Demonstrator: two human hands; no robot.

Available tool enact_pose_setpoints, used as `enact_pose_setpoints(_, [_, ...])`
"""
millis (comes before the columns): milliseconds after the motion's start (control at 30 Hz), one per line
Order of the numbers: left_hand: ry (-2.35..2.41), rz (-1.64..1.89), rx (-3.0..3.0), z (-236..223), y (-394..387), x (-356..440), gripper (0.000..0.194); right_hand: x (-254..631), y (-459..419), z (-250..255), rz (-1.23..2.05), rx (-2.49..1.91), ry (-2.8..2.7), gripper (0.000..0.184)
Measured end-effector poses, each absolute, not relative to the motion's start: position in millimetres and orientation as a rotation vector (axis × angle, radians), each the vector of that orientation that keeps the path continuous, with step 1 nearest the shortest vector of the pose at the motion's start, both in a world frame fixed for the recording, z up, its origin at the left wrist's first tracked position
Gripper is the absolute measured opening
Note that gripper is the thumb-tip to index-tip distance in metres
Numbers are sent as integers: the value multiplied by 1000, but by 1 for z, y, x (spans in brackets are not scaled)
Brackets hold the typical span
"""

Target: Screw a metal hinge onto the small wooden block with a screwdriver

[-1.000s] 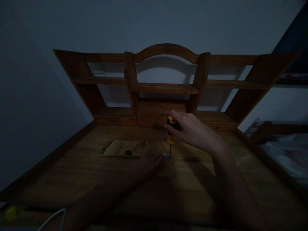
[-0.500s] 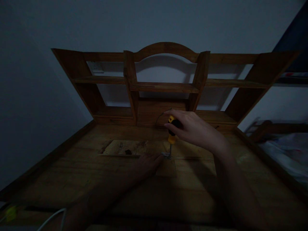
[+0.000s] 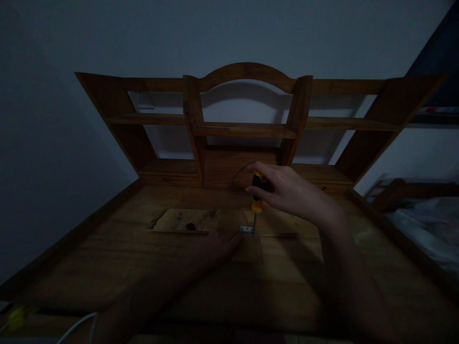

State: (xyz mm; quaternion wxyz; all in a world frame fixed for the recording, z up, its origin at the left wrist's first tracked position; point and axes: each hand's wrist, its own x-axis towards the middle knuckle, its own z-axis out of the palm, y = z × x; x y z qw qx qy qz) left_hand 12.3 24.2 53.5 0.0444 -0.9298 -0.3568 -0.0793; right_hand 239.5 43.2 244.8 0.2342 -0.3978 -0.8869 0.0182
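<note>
In my right hand (image 3: 287, 191) is a yellow-and-black screwdriver (image 3: 256, 205), its handle between thumb and fingers. The shaft points down, nearly upright, and its tip meets the right end of a small metal hinge (image 3: 246, 230). That hinge lies on the wooden desktop (image 3: 287, 282), at a seam between boards. My left hand (image 3: 220, 246) rests low on the wood with fingers stretched out, the fingertips at the hinge's left end. Dim light hides the exact contact of the fingers and any screw under the tip.
A rectangular cut-out (image 3: 186, 220) with a dark spot lies left of the hinge. Behind the desktop stands a wooden shelf unit (image 3: 247, 129) against the wall. A white cable (image 3: 77, 327) and a yellow object (image 3: 16, 319) are at the lower left.
The fingers of my right hand have shifted slightly around the screwdriver handle, and the handle looks turned. The hinge's face shows more clearly. My left hand stays in place.
</note>
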Motion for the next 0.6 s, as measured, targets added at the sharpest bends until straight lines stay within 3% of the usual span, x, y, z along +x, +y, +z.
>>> enact_pose_setpoints(100, [-1054, -271, -2845, 51, 26, 11, 32, 237, 44, 243, -29, -1164, -2407, 51])
enact_pose_setpoints(233, [-1028, -299, -2828, 45, 29, 10, 32, 236, 41, 245, 71, -1074, -2448, 37])
enact_pose_setpoints(400, [-1056, -314, -2800, 44, 28, 12, 34, 238, 38, 248, 151, -978, -2450, 35])
enact_pose_setpoints(533, [-1063, -271, -2817, 49, 26, 12, 29, 234, 41, 245, 10, -1062, -2435, 21])
enact_pose_setpoints(600, [-1051, -276, -2809, 50, 27, 11, 30, 232, 42, 244, -139, -1146, -2425, 26])
